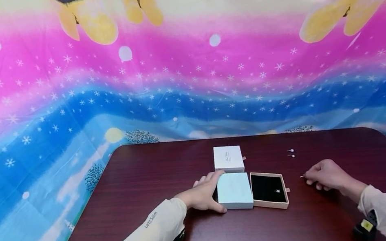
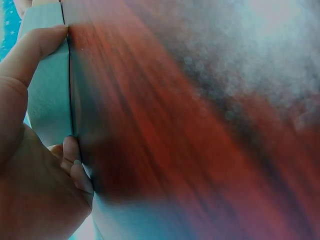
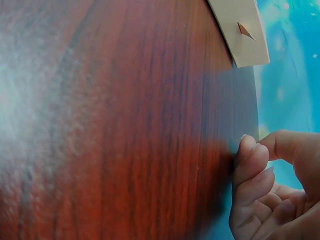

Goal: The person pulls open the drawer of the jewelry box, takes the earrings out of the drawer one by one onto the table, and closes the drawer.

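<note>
My left hand (image 1: 203, 193) grips a white box sleeve (image 1: 234, 191) from its left side, thumb at the near edge and fingers at the far edge. In the left wrist view the thumb lies against the pale box wall (image 2: 49, 95). Partly out of the sleeve's right side is a drawer (image 1: 269, 206) with a black pad (image 1: 266, 187). A small silver star-shaped earring (image 1: 278, 191) sits on the pad. To the right, my right hand (image 1: 328, 175) pinches a tiny silvery earring (image 1: 301, 176) close over the table. The right wrist view hides it behind curled fingers (image 3: 252, 160).
A second white box (image 1: 228, 158) with printed lettering and a small ribbon tab stands just behind the sleeve. Two pearl earrings (image 1: 291, 150) lie on the dark wooden table (image 1: 169, 161) beyond my right hand. A patterned cloth (image 1: 186, 76) hangs behind the table's far edge.
</note>
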A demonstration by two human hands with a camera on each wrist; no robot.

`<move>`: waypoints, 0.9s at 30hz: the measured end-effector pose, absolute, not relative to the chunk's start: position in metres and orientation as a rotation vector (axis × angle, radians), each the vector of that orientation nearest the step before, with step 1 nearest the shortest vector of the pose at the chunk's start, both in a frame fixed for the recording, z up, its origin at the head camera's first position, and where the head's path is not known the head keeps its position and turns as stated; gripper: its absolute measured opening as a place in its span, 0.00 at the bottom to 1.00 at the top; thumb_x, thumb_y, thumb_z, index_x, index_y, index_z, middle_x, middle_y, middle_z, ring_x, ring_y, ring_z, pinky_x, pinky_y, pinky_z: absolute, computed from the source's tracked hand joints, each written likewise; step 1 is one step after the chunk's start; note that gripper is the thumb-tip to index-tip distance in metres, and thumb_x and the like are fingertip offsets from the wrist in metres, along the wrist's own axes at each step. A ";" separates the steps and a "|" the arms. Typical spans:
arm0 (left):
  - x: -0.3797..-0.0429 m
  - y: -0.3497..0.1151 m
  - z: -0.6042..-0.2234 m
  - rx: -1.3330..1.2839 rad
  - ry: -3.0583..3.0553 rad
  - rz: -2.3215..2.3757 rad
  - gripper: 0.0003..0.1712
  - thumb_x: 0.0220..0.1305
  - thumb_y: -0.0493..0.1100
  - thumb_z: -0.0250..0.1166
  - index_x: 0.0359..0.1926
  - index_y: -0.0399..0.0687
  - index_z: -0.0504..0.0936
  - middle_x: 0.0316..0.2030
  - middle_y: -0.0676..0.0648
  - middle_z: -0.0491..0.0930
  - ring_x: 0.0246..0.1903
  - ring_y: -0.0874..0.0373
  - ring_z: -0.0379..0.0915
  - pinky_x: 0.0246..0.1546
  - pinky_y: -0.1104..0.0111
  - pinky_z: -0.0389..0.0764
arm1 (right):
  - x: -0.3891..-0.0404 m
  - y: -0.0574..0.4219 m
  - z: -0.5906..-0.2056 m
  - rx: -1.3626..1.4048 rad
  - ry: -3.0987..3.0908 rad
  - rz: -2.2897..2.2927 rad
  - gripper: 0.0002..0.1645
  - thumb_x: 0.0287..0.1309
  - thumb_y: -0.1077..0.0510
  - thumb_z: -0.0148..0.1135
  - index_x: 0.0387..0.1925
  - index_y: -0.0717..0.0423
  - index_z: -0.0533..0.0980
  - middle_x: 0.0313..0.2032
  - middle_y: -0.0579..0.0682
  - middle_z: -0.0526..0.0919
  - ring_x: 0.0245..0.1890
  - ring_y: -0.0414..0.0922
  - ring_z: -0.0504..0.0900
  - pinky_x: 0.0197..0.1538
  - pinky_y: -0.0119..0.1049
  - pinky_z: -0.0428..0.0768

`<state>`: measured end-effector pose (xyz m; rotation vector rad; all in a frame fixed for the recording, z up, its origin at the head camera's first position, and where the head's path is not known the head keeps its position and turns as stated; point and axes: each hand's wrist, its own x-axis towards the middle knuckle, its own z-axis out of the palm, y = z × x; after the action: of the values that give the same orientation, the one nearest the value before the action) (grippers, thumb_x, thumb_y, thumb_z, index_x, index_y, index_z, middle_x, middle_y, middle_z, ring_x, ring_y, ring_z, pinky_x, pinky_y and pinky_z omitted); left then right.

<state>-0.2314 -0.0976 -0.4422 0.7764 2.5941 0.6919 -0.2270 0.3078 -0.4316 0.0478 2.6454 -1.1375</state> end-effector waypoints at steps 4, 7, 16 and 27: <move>-0.232 -0.098 -0.442 0.778 2.593 0.693 0.63 0.48 0.56 0.80 0.77 0.62 0.49 0.72 0.50 0.61 0.59 0.56 0.60 0.59 0.61 0.60 | -0.229 0.308 -0.432 0.080 2.636 -1.118 0.16 0.67 0.58 0.56 0.38 0.68 0.83 0.21 0.43 0.83 0.19 0.39 0.75 0.22 0.33 0.74; -0.231 -0.098 -0.442 0.778 2.594 0.693 0.63 0.48 0.56 0.80 0.77 0.61 0.49 0.72 0.50 0.61 0.60 0.56 0.60 0.59 0.61 0.60 | -0.230 0.308 -0.432 0.077 2.634 -1.112 0.16 0.67 0.58 0.56 0.37 0.68 0.83 0.21 0.43 0.83 0.18 0.39 0.76 0.22 0.33 0.74; -0.232 -0.098 -0.442 0.782 2.591 0.699 0.63 0.48 0.55 0.80 0.77 0.61 0.49 0.71 0.50 0.61 0.59 0.56 0.60 0.58 0.61 0.60 | -0.231 0.308 -0.432 0.056 2.627 -1.115 0.15 0.66 0.59 0.56 0.36 0.68 0.83 0.20 0.44 0.83 0.17 0.39 0.75 0.21 0.33 0.73; -0.233 -0.097 -0.444 0.787 2.600 0.689 0.64 0.47 0.56 0.80 0.77 0.61 0.49 0.72 0.50 0.61 0.62 0.54 0.61 0.60 0.60 0.60 | -0.230 0.307 -0.430 0.038 2.624 -1.109 0.16 0.68 0.58 0.55 0.33 0.67 0.82 0.20 0.43 0.82 0.16 0.38 0.76 0.21 0.33 0.74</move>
<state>-0.2325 -0.0970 -0.4443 0.7868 2.6003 0.6891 -0.2298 0.3073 -0.4298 0.0375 2.6238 -1.1089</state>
